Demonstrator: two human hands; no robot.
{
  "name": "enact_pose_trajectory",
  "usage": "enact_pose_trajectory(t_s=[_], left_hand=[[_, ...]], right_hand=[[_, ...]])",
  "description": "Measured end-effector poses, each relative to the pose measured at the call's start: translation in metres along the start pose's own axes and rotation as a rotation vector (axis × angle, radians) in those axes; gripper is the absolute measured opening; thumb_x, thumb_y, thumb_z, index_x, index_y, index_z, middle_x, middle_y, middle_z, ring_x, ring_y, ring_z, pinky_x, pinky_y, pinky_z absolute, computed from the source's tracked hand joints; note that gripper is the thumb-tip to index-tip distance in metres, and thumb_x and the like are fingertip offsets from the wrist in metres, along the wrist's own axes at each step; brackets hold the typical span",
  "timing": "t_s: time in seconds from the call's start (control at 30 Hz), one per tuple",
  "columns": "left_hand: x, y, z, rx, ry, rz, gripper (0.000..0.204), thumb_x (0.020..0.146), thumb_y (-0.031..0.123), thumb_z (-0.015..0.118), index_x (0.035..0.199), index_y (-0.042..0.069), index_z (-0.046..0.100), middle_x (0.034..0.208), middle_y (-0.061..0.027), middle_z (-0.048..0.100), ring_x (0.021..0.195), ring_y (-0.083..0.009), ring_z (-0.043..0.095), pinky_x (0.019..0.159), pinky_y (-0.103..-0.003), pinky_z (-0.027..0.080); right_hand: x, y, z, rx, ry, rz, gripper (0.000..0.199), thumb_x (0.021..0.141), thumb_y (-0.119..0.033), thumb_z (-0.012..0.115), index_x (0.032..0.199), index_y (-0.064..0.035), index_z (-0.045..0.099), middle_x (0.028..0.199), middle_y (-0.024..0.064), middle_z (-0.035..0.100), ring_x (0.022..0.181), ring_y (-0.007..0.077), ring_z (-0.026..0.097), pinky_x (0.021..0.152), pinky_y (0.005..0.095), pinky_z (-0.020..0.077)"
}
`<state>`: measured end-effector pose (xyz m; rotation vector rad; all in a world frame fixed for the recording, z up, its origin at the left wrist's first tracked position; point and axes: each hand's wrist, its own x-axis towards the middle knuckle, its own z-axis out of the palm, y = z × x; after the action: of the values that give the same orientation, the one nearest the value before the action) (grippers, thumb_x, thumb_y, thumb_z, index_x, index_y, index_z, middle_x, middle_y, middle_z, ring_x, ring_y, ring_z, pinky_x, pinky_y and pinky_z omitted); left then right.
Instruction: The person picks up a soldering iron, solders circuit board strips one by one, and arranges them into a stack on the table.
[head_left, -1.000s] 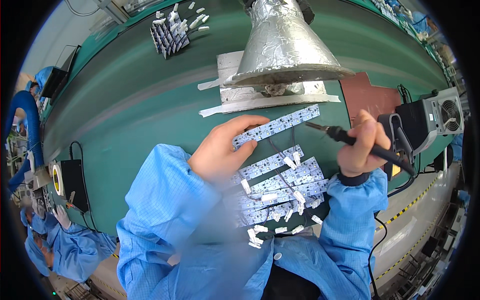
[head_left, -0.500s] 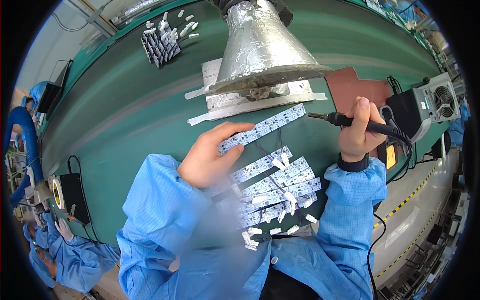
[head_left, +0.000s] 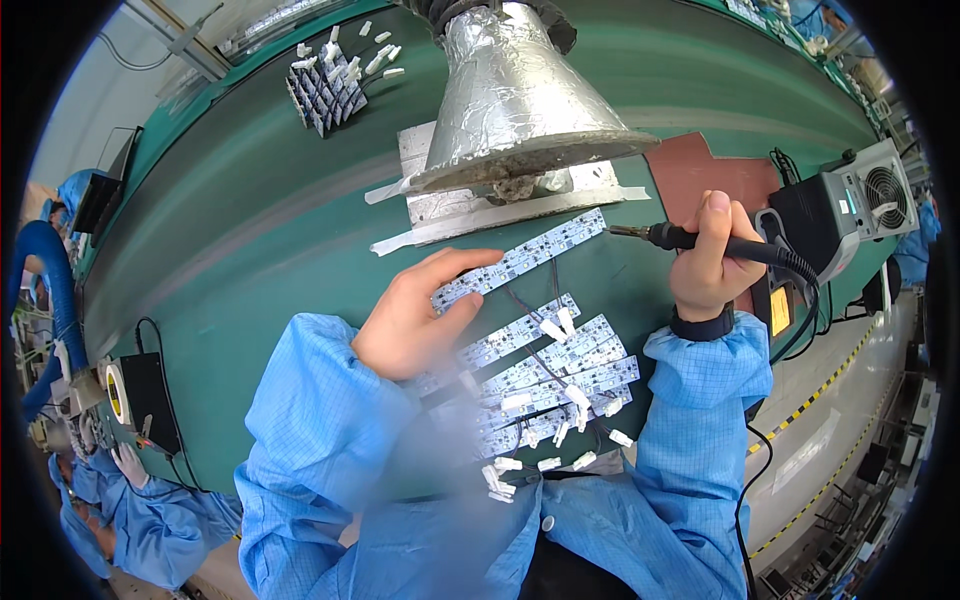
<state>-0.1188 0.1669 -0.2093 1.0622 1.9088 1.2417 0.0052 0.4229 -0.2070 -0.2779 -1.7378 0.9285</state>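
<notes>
I am watching the soldering step in hand: the left hand (head_left: 415,320) is pressing flat, fingers spread, on the near end of a long white LED circuit strip (head_left: 520,260) lying on the green bench (head_left: 250,230), in its middle just in front of the foil-wrapped fume cone (head_left: 520,100). The right hand (head_left: 705,265) is clenching the black-handled soldering iron (head_left: 700,240) like a pen, its tip pointing at the far end of that strip (whether tip and board are touching, I cannot tell). A heap of more white strips with wires and white connectors (head_left: 545,380) is sitting toward the near edge of the bench, between the two blue sleeves. The grey soldering station (head_left: 840,205) is standing at the right edge. In my judgement, the next move is calling for a steady strip and a fine landing of the tip on the end pad.
</notes>
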Motion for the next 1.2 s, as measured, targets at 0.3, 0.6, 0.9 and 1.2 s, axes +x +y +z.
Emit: enact_pose_trajectory(t_s=[0.3,0.6,0.9,1.2], left_hand=[[0.000,0.000,0.000,0.017,0.009,0.024,0.038,0.089,0.000,0.055,0.127,0.000,0.057,0.120,-0.0123,0.062,0.114,-0.0199,0.055,0.101,-0.031,0.039],[-0.005,0.003,0.001,0.058,0.020,0.018,0.041,0.087,0.001,0.059,0.128,0.000,0.056,0.120,-0.0124,0.062,0.113,-0.0200,0.056,0.100,-0.031,0.040],[-0.087,0.033,-0.040,0.098,0.219,-0.115,0.044,0.087,0.005,0.065,0.128,-0.005,0.054,0.117,-0.0129,0.063,0.109,-0.0174,0.058,0.096,-0.029,0.043],[-0.141,0.001,-0.055,0.753,0.661,-0.033,0.040,0.085,0.005,0.065,0.124,0.002,0.057,0.118,-0.0156,0.058,0.112,-0.0323,0.056,0.098,-0.036,0.042]], right_hand=[[-0.002,0.003,0.000,-0.024,-0.001,-0.020,0.031,0.095,-0.012,0.054,0.070,0.0047,0.059,0.059,0.0026,0.053,0.055,0.0074,0.045,0.051,0.0230,0.0327],[0.016,0.008,-0.007,0.109,0.253,0.028,0.033,0.095,-0.010,0.054,0.064,0.0011,0.051,0.061,0.0020,0.048,0.058,0.0099,0.045,0.056,0.0254,0.0351],[0.014,0.010,-0.012,0.111,0.223,0.103,0.036,0.094,-0.014,0.056,0.062,0.0003,0.050,0.061,0.0032,0.051,0.057,0.0085,0.045,0.054,0.0239,0.0356],[0.008,0.003,0.000,0.159,0.147,0.086,0.038,0.096,-0.018,0.056,0.063,-0.0002,0.051,0.062,0.0010,0.052,0.059,0.0056,0.045,0.053,0.0218,0.0352]])
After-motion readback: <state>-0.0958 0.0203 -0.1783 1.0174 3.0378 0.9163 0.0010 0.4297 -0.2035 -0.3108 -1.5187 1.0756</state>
